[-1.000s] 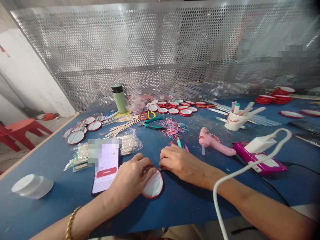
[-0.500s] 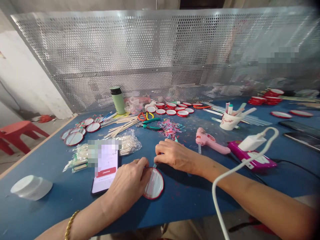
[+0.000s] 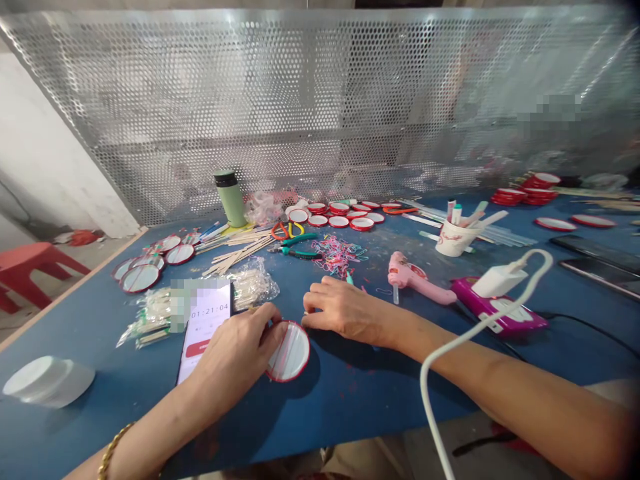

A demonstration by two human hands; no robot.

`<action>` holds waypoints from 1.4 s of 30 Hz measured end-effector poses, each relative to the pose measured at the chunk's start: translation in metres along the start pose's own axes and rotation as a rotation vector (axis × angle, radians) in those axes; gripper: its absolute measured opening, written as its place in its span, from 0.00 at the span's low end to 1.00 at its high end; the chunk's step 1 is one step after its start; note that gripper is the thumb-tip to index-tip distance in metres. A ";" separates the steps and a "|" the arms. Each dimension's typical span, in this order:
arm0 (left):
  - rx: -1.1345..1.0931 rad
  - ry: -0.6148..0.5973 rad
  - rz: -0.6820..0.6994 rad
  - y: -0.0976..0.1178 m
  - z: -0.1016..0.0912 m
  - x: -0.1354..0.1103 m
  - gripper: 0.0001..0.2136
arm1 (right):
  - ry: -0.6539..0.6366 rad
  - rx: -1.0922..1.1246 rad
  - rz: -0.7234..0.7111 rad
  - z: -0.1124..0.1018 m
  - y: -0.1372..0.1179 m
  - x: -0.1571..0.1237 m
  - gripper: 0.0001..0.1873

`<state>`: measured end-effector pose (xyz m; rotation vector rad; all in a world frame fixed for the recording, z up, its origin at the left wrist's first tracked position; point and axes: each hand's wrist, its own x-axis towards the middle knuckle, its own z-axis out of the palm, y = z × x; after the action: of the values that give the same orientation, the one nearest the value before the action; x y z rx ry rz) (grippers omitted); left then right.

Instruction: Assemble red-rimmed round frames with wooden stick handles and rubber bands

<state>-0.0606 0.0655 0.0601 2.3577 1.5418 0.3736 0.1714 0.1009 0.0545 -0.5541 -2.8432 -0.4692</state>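
Note:
My left hand [image 3: 250, 343] is closed on the edge of a red-rimmed white disc [image 3: 293, 353], thumb on its face and fingers behind. A faint clear strip runs across the disc, which is tilted a little above the blue table. To the right of it my right hand [image 3: 335, 307] rests low over the table with its fingers curled together. Whatever lies at those fingertips is too small and hidden to make out. Beyond the right hand is a heap of small coloured bands [image 3: 340, 253]. A lit phone [image 3: 205, 327] lies partly under my left wrist.
A pink glue gun [image 3: 415, 280], a purple power bank [image 3: 500, 320] and a loose white cable [image 3: 430, 400] are on the right. Pliers [image 3: 300, 252], wooden sticks [image 3: 240, 253] and a green bottle [image 3: 230, 200] stand farther back. A white jar [image 3: 50, 380] sits left, before a perforated metal screen [image 3: 300, 100].
The disc has moved left and up with my left hand, tilting somewhat. My right hand, earlier touching a small clear piece at the disc's top edge, is now apart from the disc.

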 end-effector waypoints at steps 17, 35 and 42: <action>-0.066 -0.050 -0.045 0.000 -0.004 0.000 0.09 | 0.002 -0.004 0.003 0.003 0.002 -0.001 0.12; -0.033 -0.013 0.059 0.008 0.023 -0.006 0.07 | 0.097 0.068 0.245 -0.022 -0.033 -0.014 0.12; 0.094 -0.004 0.102 0.020 0.028 -0.005 0.07 | 0.262 0.168 0.589 -0.026 -0.088 -0.032 0.09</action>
<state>-0.0356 0.0503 0.0416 2.5147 1.4712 0.3250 0.1692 0.0037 0.0465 -1.1437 -2.2920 -0.1747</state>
